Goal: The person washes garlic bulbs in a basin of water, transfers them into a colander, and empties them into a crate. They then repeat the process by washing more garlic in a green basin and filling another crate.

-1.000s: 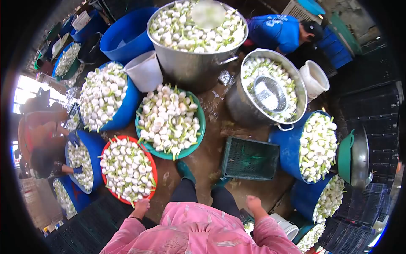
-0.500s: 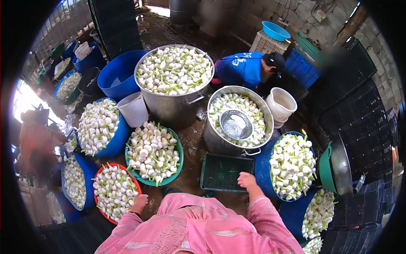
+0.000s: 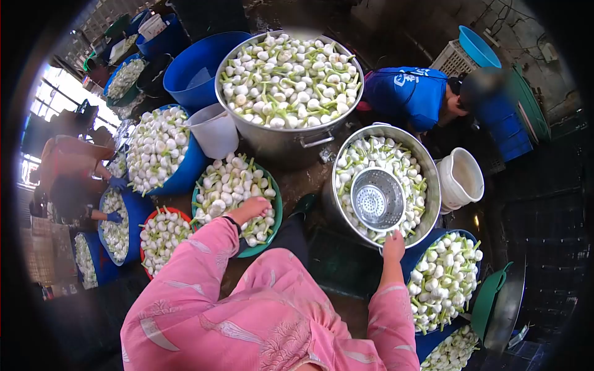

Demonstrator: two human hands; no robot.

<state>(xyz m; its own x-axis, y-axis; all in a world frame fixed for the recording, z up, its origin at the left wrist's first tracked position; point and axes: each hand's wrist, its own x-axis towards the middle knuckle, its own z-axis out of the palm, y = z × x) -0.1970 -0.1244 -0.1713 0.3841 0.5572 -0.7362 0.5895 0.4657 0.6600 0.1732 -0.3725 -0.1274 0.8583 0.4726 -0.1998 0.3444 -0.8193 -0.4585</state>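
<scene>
— What are the hands doing?
— The left hand (image 3: 250, 209) lies open, palm down, fingers loosely spread on the white bulbs (image 3: 226, 182) heaped in the green basin (image 3: 278, 213), left of centre. It grips nothing.
— And the other?
— The right hand (image 3: 393, 245) touches the near rim of the steel pot (image 3: 434, 185), right of centre, just below the colander (image 3: 377, 201) resting on that pot's bulbs. I cannot tell whether it is curled shut or open.
— Any room to move?
— Little. The red basin (image 3: 143, 255) sits just beside the green one at lower left, a blue tub (image 3: 411, 263) crowds the right wrist, and a dark crate (image 3: 334, 260) fills the floor between the arms.
— How do the bulbs look?
— Round and white, with short green stalks, piled above the rim.
</scene>
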